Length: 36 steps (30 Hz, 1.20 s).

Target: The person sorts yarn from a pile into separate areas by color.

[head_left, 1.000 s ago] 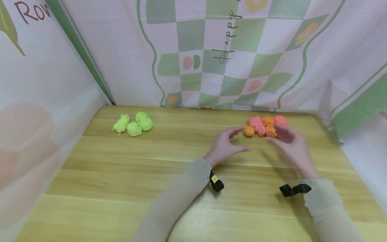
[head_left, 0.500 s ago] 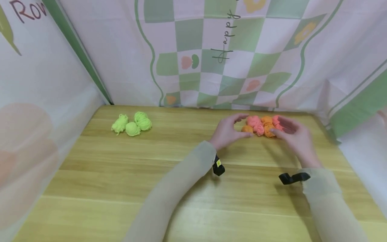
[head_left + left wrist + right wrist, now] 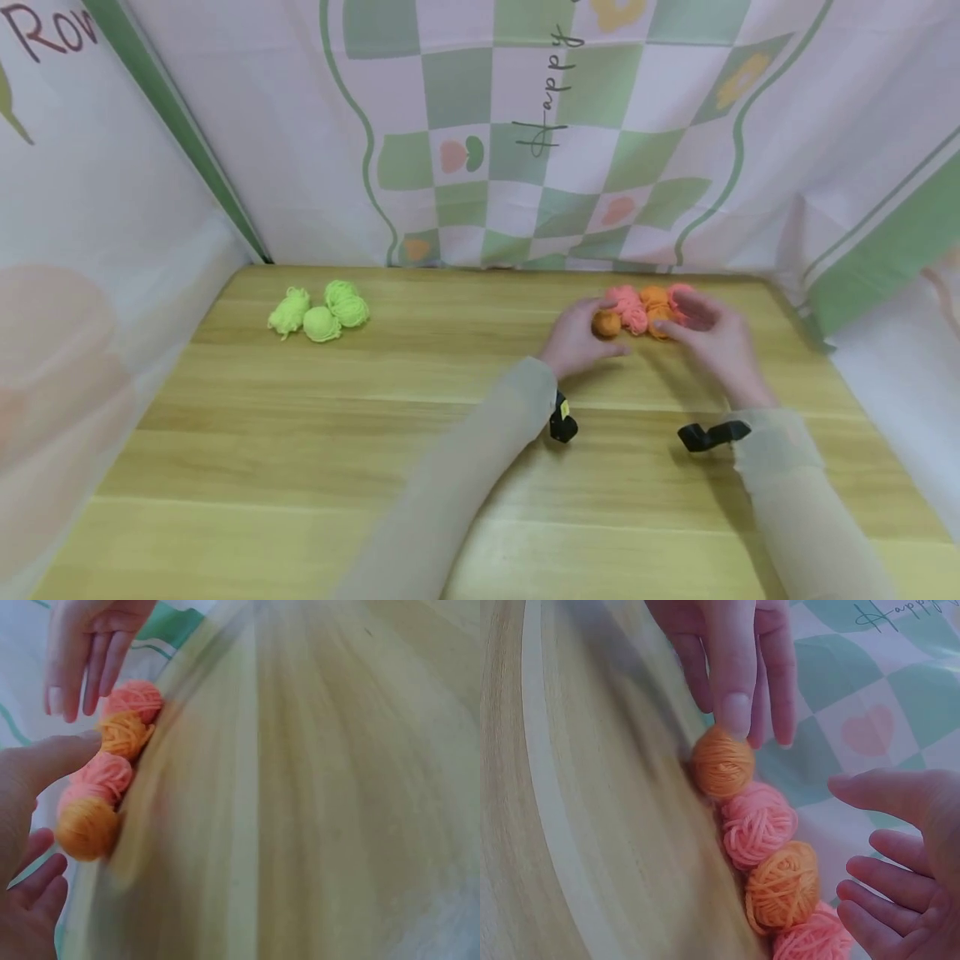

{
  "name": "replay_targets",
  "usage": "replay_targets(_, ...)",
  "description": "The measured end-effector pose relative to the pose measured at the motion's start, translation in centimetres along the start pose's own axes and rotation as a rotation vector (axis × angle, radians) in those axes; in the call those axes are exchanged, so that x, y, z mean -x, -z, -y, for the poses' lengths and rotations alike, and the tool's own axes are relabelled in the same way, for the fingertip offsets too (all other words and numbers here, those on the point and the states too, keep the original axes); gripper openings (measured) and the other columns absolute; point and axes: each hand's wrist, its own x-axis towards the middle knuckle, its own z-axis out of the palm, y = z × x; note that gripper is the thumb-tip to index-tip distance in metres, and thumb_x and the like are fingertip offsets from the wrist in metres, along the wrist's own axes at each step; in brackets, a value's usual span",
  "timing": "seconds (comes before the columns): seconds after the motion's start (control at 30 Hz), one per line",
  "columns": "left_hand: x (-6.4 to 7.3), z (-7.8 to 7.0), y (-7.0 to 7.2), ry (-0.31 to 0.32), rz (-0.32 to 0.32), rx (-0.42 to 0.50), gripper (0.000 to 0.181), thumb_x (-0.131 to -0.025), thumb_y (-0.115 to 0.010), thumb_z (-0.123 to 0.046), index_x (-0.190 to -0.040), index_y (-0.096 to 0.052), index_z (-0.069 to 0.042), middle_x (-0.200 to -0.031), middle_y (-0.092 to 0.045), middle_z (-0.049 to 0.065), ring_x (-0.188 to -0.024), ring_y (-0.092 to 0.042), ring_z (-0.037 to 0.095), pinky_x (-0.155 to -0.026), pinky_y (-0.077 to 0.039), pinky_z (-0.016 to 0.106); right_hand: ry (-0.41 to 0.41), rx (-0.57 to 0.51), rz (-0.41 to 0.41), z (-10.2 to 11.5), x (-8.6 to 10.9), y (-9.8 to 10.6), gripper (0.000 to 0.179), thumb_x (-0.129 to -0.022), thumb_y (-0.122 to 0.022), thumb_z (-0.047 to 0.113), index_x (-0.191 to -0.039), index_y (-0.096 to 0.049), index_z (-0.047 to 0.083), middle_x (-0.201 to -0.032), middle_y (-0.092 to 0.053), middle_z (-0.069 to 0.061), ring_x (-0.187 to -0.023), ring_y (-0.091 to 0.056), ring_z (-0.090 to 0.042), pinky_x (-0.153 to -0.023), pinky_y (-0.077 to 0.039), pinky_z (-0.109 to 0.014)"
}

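Note:
A row of pink and orange yarn balls sits at the back right of the table. My left hand (image 3: 576, 340) has its thumb and fingers spread around the small orange yarn ball (image 3: 606, 324) at the row's left end. In the left wrist view a gap shows between the thumb and fingers. Beside that ball lies pink yarn (image 3: 628, 310), then a looser orange yarn ball (image 3: 784, 889). My right hand (image 3: 718, 346) hovers at the row's right end, thumb and fingers apart, partly hiding another pink yarn ball (image 3: 135, 700).
Several lime-green yarn balls (image 3: 322, 323) rest at the back left of the wooden table (image 3: 300, 467). A printed curtain (image 3: 450, 100) hangs right behind the table's far edge, and more cloth flanks both sides.
My left hand has moved right and forward, so the small orange ball now lies between its thumb and fingers. The right hand has barely shifted. The head view has turned slightly right.

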Motion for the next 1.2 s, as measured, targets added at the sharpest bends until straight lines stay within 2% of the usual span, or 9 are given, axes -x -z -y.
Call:
replay_targets(0.2,-0.2,0.7,-0.8,0.029,-0.076,0.057,0.071,-0.079,-0.091,-0.026,-0.142,-0.058,-0.014,-0.142,-0.057,-0.006,-0.133,-0.047,0.009,-0.111,-0.032,0.02,-0.01,0.028,0.016,-0.3,-0.2,-0.3,0.078,-0.09,-0.079,0.042,-0.153,-0.046,0.011,-0.151,-0.049,-0.014,-0.131,-0.051,-0.034,-0.103,-0.047,-0.035)
replay_targets(0.27,-0.3,0.9,-1.0,0.036,-0.104,0.074,0.068,-0.079,-0.091,-0.024,-0.14,-0.061,-0.014,-0.14,-0.059,-0.005,-0.13,-0.051,0.01,-0.109,-0.036,0.02,-0.004,0.029,0.026,-0.4,-0.2,-0.5,0.079,-0.09,-0.079,0.042,-0.153,-0.045,0.009,-0.151,-0.049,-0.016,-0.131,-0.052,-0.035,-0.101,-0.048,-0.029)
replay_targets(0.37,-0.3,1.1,-1.2,0.044,-0.136,0.077,0.064,-0.079,-0.091,-0.022,-0.136,-0.064,-0.014,-0.137,-0.062,-0.004,-0.126,-0.054,0.011,-0.107,-0.038,0.021,0.013,0.019,0.041,-0.5,-0.2,-0.9,0.08,-0.089,-0.08,0.04,-0.152,-0.046,0.007,-0.15,-0.049,-0.019,-0.129,-0.053,-0.037,-0.092,-0.048,-0.015)
replay_targets(0.47,-0.5,1.3,-1.3,0.034,-0.124,0.041,0.062,-0.081,-0.089,-0.023,-0.136,-0.064,-0.012,-0.137,-0.062,0.0,-0.127,-0.055,0.013,-0.108,-0.038,0.022,0.034,0.02,0.037,-0.6,-0.2,-1.2,0.078,-0.09,-0.08,0.038,-0.151,-0.047,0.004,-0.149,-0.05,-0.021,-0.127,-0.054,-0.038,-0.083,-0.045,-0.007)
replay_targets(0.57,-0.6,1.6,-1.4,0.021,-0.103,0.013,0.059,-0.084,-0.087,-0.024,-0.137,-0.064,-0.013,-0.137,-0.063,-0.001,-0.127,-0.055,0.011,-0.108,-0.037,0.02,0.065,0.056,0.02,-0.7,-0.1,-1.4,0.073,-0.091,-0.079,0.037,-0.148,-0.05,0.002,-0.147,-0.051,-0.021,-0.123,-0.055,-0.038,-0.081,-0.044,-0.007)
replay_targets(0.73,-0.6,1.8,-1.6,0.029,-0.105,-0.02,0.052,-0.085,-0.086,-0.022,-0.134,-0.068,-0.016,-0.13,-0.067,-0.002,-0.111,-0.059,0.006,-0.096,-0.043,0.017,0.096,0.126,0.009,-1.0,-0.1,-1.4,0.068,-0.091,-0.078,0.038,-0.142,-0.056,-0.001,-0.142,-0.056,-0.022,-0.116,-0.058,-0.037,-0.08,-0.043,-0.012)
replay_targets(0.93,-0.5,1.6,-1.6,0.033,-0.124,-0.042,0.047,-0.083,-0.088,-0.027,-0.125,-0.072,-0.015,-0.118,-0.07,-0.005,-0.097,-0.059,0.004,-0.084,-0.044,0.014,0.083,0.125,0.034,-1.0,0.1,-1.5,0.068,-0.092,-0.077,0.04,-0.141,-0.056,-0.002,-0.138,-0.058,-0.023,-0.117,-0.058,-0.036,-0.079,-0.043,-0.009)
replay_targets(1.2,-0.4,1.7,-1.7,0.005,-0.105,-0.034,0.043,-0.081,-0.089,-0.024,-0.121,-0.074,-0.017,-0.118,-0.071,-0.009,-0.104,-0.06,0.002,-0.092,-0.041,0.012,0.112,0.136,0.012,-1.0,0.6,-1.7,0.052,-0.091,-0.08,0.029,-0.128,-0.065,-0.003,-0.124,-0.066,-0.021,-0.107,-0.061,-0.032,-0.078,-0.044,-0.01)
